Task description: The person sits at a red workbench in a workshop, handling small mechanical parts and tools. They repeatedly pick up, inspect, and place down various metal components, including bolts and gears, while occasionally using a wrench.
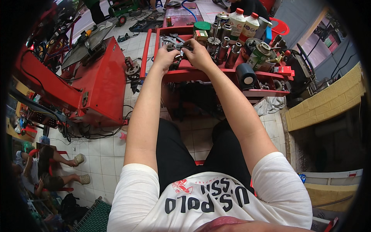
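Small metal part [182,52] is held over red tray [183,74], near its left edge | gripped by left hand [165,58] and right hand [199,57] — neither released | handling is judged unfinished — remaining steps cannot be told

The tools [176,38] before me are bare grey metal with a dull shine, lying on a tabletop [184,65] of glossy red-painted metal. The upright cylinders [233,56] look like smooth, polished steel; the white bottles [237,24] are plastic. My shirt [141,189] is matt cloth. Smooth, lightly shiny tiles [92,149] floor the room; the yellow panel [324,102] is embossed and matt.
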Motion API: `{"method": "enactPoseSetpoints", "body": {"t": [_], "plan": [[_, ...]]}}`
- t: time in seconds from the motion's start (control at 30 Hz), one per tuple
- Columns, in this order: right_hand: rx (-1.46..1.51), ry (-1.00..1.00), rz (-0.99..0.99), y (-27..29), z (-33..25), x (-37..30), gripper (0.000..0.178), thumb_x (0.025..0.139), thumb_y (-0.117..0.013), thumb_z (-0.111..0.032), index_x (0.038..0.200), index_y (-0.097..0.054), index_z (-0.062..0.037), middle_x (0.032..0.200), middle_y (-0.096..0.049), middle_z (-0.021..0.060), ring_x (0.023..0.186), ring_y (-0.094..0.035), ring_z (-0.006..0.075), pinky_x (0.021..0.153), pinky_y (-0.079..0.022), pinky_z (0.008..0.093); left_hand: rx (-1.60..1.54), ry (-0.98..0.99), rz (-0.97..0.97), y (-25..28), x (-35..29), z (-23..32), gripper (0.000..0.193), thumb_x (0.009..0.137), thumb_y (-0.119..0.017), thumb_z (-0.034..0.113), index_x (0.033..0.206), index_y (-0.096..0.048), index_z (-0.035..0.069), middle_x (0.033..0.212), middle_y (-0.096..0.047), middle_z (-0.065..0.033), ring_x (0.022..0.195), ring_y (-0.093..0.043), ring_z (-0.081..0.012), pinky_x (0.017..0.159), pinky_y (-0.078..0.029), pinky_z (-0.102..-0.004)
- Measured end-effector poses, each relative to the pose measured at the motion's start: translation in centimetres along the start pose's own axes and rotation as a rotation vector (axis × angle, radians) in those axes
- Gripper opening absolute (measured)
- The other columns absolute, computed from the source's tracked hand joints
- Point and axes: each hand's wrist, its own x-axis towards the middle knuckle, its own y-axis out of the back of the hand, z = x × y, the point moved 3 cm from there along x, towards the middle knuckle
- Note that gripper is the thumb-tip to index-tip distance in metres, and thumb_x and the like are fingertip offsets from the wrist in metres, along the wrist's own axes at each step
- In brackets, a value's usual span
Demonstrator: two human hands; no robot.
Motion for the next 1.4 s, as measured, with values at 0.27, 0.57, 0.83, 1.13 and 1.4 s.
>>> {"method": "enactPoseSetpoints", "body": {"t": [0.27,0.57,0.83,1.13,1.4], "plan": [[-0.079,-0.162,0.038,-0.2,1.7,0.4,0.036,0.087,-0.074,-0.025,0.113,-0.066,-0.0007,0.103,-0.074,0.0223,0.096,-0.072,0.0379,0.087,-0.055,0.0429,-0.226,-0.002,0.138,2.4,1.4,-0.6,0.008,0.089,-0.074,0.010,0.092,-0.067,0.007,0.075,-0.060,0.0013,0.061,-0.052,-0.0076,0.053,-0.043,-0.0232],[-0.373,-0.233,-0.330,-0.9,1.1,0.0,0.042,0.081,-0.075,-0.030,0.117,-0.075,-0.0094,0.110,-0.074,0.0199,0.107,-0.070,0.0361,0.097,-0.054,0.0434,-0.335,0.065,0.186,2.0,1.2,-0.3,0.019,0.097,-0.067,0.024,0.101,-0.064,0.005,0.084,-0.068,-0.0043,0.069,-0.063,-0.0137,0.062,-0.053,-0.0295],[-0.458,-0.169,-0.324,-1.7,1.7,0.2,0.031,0.083,-0.069,-0.032,0.106,-0.079,-0.0129,0.107,-0.074,0.0183,0.105,-0.070,0.0365,0.096,-0.054,0.0446,-0.331,0.097,0.093,1.6,0.9,0.1,0.029,0.101,-0.059,0.031,0.112,-0.058,0.004,0.095,-0.072,-0.0099,0.078,-0.070,-0.0181,0.070,-0.059,-0.0342],[-0.442,-0.137,-0.339,-1.9,2.3,0.3,0.034,0.081,-0.075,-0.029,0.107,-0.077,-0.0088,0.107,-0.074,0.0191,0.104,-0.070,0.0367,0.095,-0.054,0.0436,-0.255,0.098,0.063,1.2,0.6,0.5,0.037,0.105,-0.049,0.038,0.117,-0.054,0.004,0.102,-0.074,-0.0126,0.084,-0.070,-0.0185,0.075,-0.061,-0.0370],[-0.319,-0.139,-0.344,-1.7,2.2,0.4,0.040,0.078,-0.081,-0.026,0.110,-0.074,-0.0036,0.108,-0.074,0.0194,0.104,-0.070,0.0362,0.094,-0.054,0.0434,-0.296,0.094,0.090,1.1,0.3,0.6,0.037,0.103,-0.051,0.037,0.119,-0.054,0.005,0.100,-0.072,-0.0136,0.082,-0.071,-0.0207,0.072,-0.061,-0.0374]]}}
